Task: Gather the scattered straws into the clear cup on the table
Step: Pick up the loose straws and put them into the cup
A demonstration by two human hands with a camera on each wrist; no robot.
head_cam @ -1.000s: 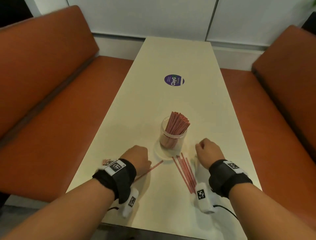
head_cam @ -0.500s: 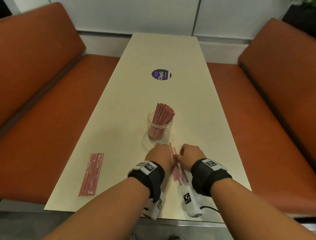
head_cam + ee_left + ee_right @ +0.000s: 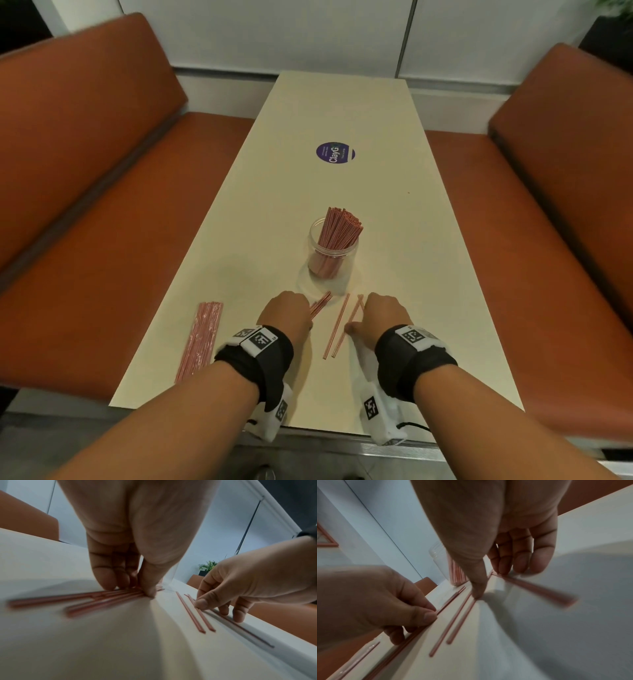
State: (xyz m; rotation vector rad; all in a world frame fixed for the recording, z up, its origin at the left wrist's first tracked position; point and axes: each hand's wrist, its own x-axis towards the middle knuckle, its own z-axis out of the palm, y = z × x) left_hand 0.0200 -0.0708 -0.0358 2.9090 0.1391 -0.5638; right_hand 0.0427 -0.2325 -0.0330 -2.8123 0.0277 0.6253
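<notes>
**Both hands down on loose straws near the cup**

Head view: one clear cup (image 3: 331, 255) mid-table (image 3: 342, 113), packed with a fan of red straws (image 3: 337, 229) too many to count. One wrapped pack (image 3: 200, 337) flat by the near left edge. Two lone straws (image 3: 337, 325) side by side between the hands, just short of the cup. Left hand (image 3: 287, 313) knuckles up, a few straws poking out from under it toward the cup. Right hand (image 3: 380, 318) knuckles up, thumb tip beside the right-hand lone straw. One purple sticker (image 3: 335, 153) farther up. Two orange benches (image 3: 102, 192), one each side.

Left wrist view: left-hand fingertips (image 3: 104, 580) and thumb bunched narrow, pinching down on a small bunch (image 3: 96, 599) of roughly four or five straws, blurred, flat on the table. Right hand at right, fingers curled, thumb on one of the two lone straws.

Right wrist view: right thumb (image 3: 477, 588) pressed at the far end of the two lone straws; fingers (image 3: 522, 561) loosely curved over a further blurred straw or two (image 3: 539, 592), count unclear, grip not certain. Cup behind the thumb.
</notes>
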